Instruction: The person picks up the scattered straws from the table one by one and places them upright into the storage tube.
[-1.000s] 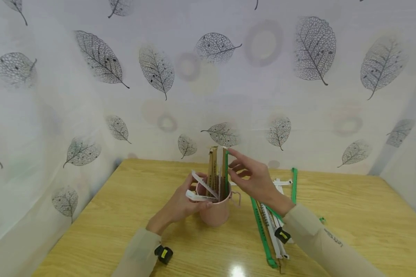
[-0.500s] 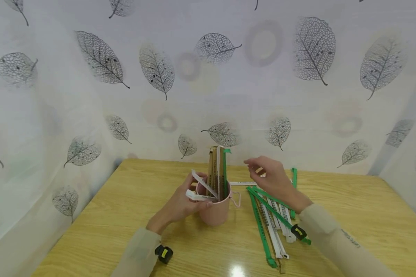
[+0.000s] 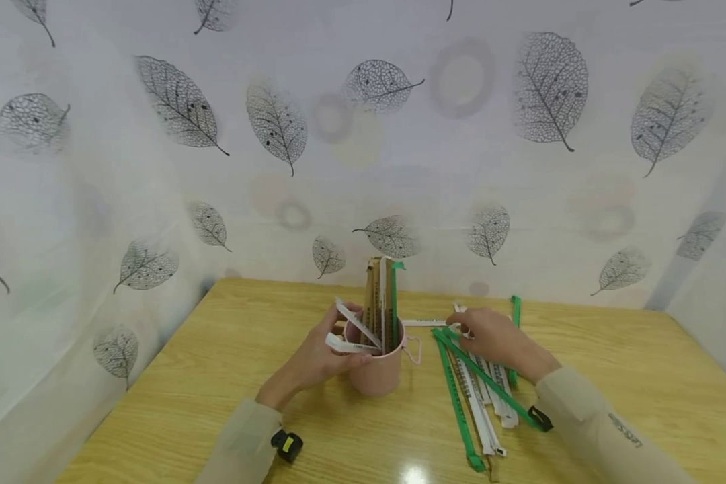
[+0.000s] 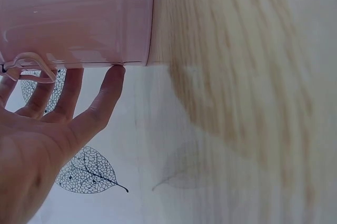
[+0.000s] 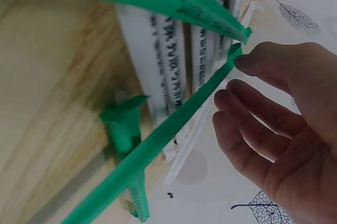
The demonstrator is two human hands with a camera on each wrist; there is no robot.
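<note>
My left hand [image 3: 311, 356] grips a pink mug [image 3: 378, 373], thumb in front and fingers behind its rim. In the left wrist view, fingertips touch the mug's pink wall [image 4: 73, 19]. Inside the mug stand brown and white wrapped straws [image 3: 372, 296] and a green wrapped straw [image 3: 394, 296]; two white wrapped ends lean left over the rim. My right hand [image 3: 496, 339] is over the loose straws on the right. In the right wrist view, a digit touches or nearly touches the tip of a green straw [image 5: 158, 140], with the other fingers loosely bent.
White wrapped straws [image 3: 474, 410] lie beneath the green ones on the wooden table [image 3: 248, 336]. Another white straw [image 3: 423, 323] lies crosswise behind the mug handle [image 3: 414, 349]. A green straw [image 3: 513, 370] lies right of the pile. A leaf-patterned curtain [image 3: 363, 181] closes the back.
My right hand has let go of the green straw standing in the mug and moved right and down to the loose straws. My left hand has stayed on the mug.
</note>
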